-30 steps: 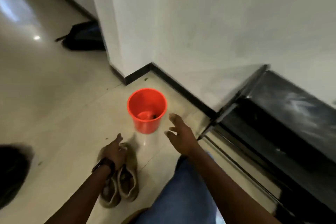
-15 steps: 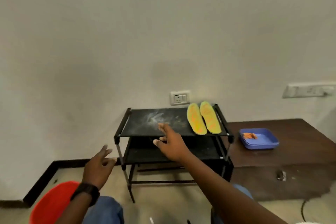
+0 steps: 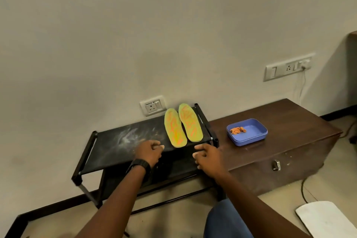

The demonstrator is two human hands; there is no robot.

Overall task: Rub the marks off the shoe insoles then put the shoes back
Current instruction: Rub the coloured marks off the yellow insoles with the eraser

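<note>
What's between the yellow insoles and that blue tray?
In the head view, only the rack's side rail and bare cabinet top separate the insoles from the blue tray.

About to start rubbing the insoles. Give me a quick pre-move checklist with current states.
1. Insoles reachable: ok; left insole and right insole lie side by side on the rack's top shelf, just past both hands.
2. Marks gone: not ok; orange marks cover both.
3. Hands free: ok; left hand and right hand hold nothing visible.
4. Rubbing material ready: cannot tell; an orange wad lies in the blue tray on the brown cabinet, untouched.
5. Shoes located: cannot tell; none in view.
</note>
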